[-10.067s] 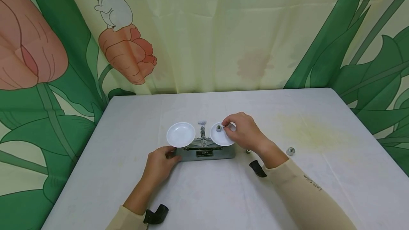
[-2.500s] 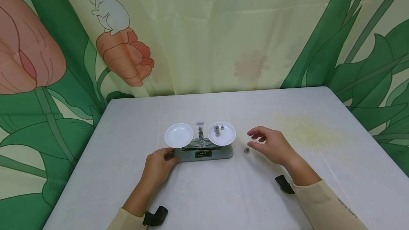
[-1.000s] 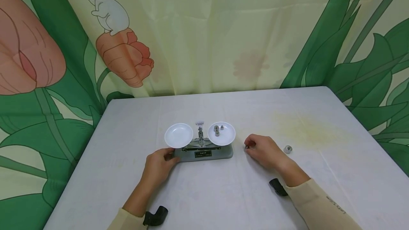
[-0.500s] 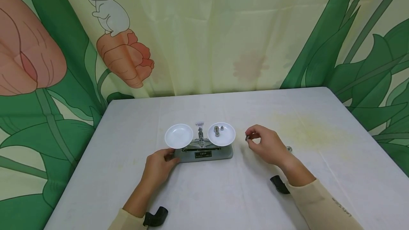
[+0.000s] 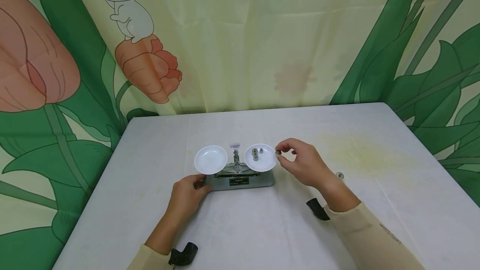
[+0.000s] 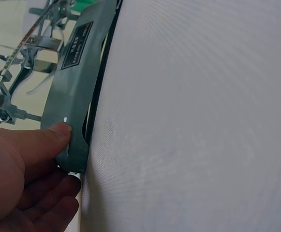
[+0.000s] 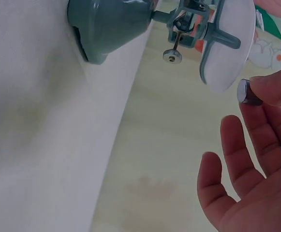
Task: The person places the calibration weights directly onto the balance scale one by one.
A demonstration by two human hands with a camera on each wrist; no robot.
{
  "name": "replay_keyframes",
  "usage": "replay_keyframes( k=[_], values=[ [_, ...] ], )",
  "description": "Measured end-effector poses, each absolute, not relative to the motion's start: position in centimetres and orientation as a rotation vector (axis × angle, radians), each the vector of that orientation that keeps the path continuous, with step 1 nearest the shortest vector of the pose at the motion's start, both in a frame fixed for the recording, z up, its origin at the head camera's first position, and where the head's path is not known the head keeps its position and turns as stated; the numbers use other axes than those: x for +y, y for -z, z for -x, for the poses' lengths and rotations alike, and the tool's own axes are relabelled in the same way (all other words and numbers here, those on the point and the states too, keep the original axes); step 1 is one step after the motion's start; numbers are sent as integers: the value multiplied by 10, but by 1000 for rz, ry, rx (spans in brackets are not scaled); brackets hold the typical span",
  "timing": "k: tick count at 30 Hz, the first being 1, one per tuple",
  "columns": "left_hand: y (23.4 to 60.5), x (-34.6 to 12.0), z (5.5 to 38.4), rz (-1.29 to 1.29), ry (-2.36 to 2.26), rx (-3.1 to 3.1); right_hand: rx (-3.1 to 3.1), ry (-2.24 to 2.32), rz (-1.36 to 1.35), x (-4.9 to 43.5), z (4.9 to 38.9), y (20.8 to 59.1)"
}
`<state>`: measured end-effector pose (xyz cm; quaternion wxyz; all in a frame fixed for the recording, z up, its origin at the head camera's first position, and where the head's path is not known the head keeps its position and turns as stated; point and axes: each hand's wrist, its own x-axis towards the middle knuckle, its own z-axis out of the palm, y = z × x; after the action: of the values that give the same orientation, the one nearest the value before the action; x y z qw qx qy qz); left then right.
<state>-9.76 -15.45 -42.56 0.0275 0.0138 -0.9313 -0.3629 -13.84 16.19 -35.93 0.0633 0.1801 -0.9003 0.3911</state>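
A grey-green balance scale [image 5: 240, 181] with two white pans stands on the table. My left hand [image 5: 187, 197] grips the left end of its base, thumb on the front face and fingers at the end in the left wrist view. No objects lie on the left pan [image 5: 211, 159]. The right pan [image 5: 268, 161] bears a few small metal weights [image 5: 255, 154]. Just off that pan's right edge, my right hand [image 5: 303, 163] pinches another metal weight [image 7: 249, 92] between thumb and index finger, its other fingers spread in the right wrist view.
Beyond my right wrist a larger metal weight [image 5: 339, 175] stands on the white-covered table [image 5: 240, 236], partly covered by the hand in the head view. A printed curtain [image 5: 240, 53] hangs behind the table's far edge.
My right hand has taken the small weight from the table beside the scale, lifted it and moved left to the right pan. More weights stand on that pan than ten seconds ago.
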Motion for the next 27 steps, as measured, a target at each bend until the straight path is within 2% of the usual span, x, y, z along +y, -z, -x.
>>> replay_keyframes(
  k=[27],
  values=[
    [428,-154,97,-38,1123,-2864,-2745,-1069,-540,129,146,360]
  ],
)
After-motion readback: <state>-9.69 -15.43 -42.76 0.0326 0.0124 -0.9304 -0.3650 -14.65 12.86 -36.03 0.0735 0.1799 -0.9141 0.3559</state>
